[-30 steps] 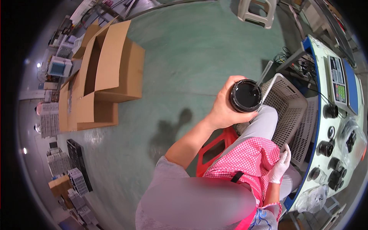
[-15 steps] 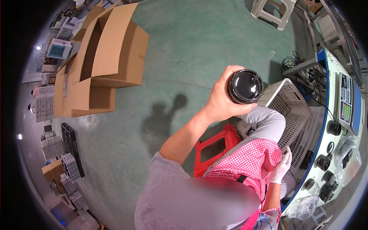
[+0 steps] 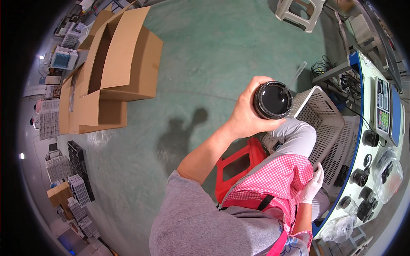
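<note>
My left hand point(image 3: 247, 113), bare, is wrapped round the side of a dark cup point(image 3: 273, 100) held up in front of me. The cup has a round, shiny black top, and a clear drinking straw point(image 3: 300, 73) sticks out from its far right side. Whether the black is a lid or the drink itself, I cannot tell. Down by my right thigh is my right hand point(image 3: 312, 187), in a white glove, its fingers stretched out beside the checked pink apron point(image 3: 273, 177). I see nothing in it.
At the right, a blue-edged workbench point(image 3: 348, 187) carries a scale point(image 3: 384, 111), black round parts point(image 3: 360, 177) and plastic bags point(image 3: 388, 175). Beside my knees stand a white crate point(image 3: 322, 115) and a red stool point(image 3: 230, 164). Cardboard boxes point(image 3: 132, 59) stand at left, a white stool point(image 3: 301, 13) far off.
The cup has shifted slightly downward in the view, still in my left hand, and its straw shows more plainly. The surroundings have moved a little with my head. My right hand stays by my thigh.
</note>
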`<state>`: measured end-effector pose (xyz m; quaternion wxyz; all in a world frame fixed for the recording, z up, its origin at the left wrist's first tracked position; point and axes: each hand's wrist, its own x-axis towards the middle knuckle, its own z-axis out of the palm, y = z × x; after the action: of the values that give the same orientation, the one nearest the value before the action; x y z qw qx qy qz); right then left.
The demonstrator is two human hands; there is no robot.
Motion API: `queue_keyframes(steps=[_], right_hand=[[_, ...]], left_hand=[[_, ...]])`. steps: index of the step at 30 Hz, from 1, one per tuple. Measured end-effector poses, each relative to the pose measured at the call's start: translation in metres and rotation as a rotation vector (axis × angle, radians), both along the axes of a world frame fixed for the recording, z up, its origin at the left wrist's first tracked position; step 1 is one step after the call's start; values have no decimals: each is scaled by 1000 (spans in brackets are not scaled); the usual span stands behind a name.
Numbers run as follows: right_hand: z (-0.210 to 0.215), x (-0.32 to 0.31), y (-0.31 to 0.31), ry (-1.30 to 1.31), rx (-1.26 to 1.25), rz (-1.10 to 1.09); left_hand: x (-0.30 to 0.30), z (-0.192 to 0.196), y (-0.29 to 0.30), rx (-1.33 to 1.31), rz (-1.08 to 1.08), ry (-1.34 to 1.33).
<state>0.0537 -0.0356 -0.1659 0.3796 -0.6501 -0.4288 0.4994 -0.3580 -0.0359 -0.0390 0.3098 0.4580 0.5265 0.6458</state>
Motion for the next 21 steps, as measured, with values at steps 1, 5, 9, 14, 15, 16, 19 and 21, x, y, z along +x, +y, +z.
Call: queue_keyframes(steps=[1,5,9,14,15,16,19,21], right_hand=[[-3,-1,-1,11,3,7],[0,-3,-5,-3,12,20],[4,-5,-7,-3,24,16],[-2,-4,-8,-12,70,-3],[-1,-4,-8,-23,80,-12],[-1,-5,-9,-61,136,-2],[-2,-3,-8,-32,84,-4],[-1,-9,-8,-7,110,-25]], left_hand=[[-1,1,-2,2,6,10],[0,2,-5,-6,-4,5],[4,6,-10,13,-14,-16],[12,11,-12,37,-42,-3],[15,12,-13,29,-48,-7],[18,14,-13,21,-56,-11],[27,22,-17,-35,-57,-37],[32,24,-18,-9,-60,36]])
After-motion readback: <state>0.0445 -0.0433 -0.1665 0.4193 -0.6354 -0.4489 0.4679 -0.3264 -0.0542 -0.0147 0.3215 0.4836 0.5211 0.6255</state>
